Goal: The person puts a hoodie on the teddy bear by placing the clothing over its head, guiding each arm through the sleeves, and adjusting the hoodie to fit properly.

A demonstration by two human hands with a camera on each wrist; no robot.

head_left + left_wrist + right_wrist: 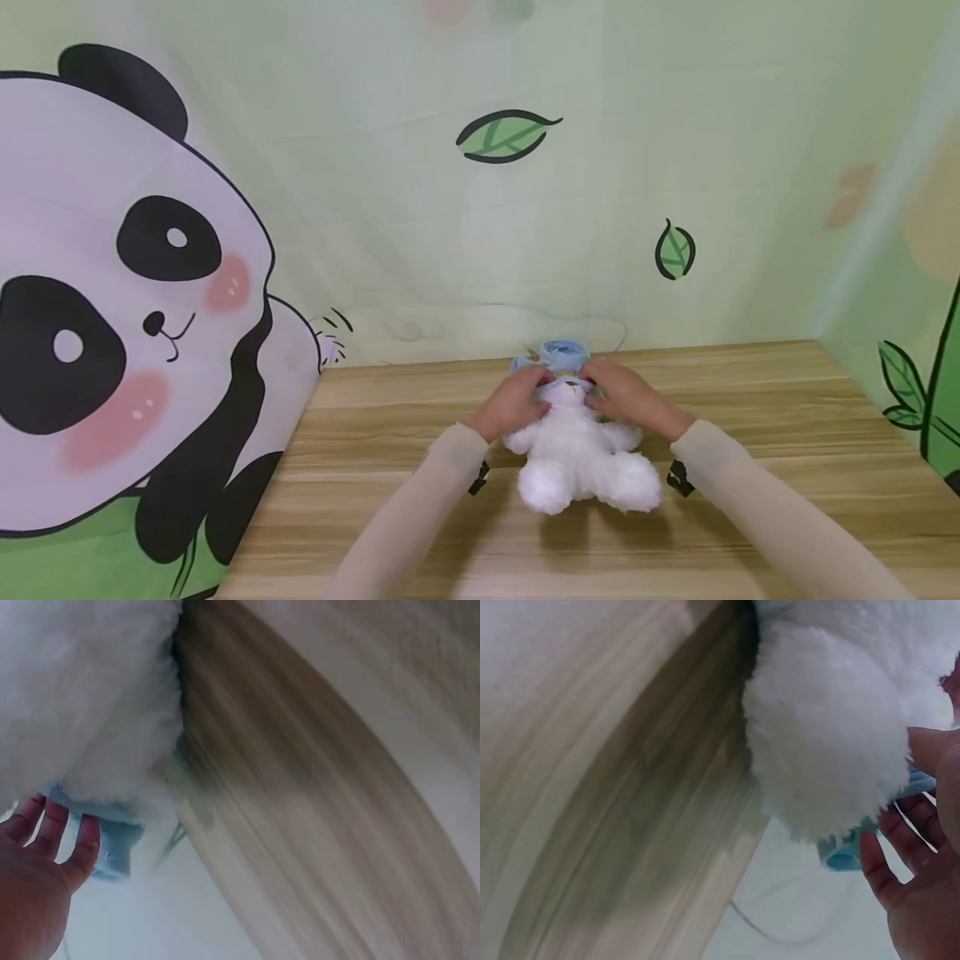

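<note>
At far left, a rounded black-and-white panda was printed on the smooth pale-green cloth backdrop. The left hand, fingers bent, gripped the near side of a soft blue fabric headpiece. Beneath that, a plush toy, shaggy and white with stubby rounded limbs, was over the middle of the streaky wood-grain table, legs toward the person; whether it touched the wood could not be told. The right hand mirrored the left's grip, the toy's head between them.
</note>
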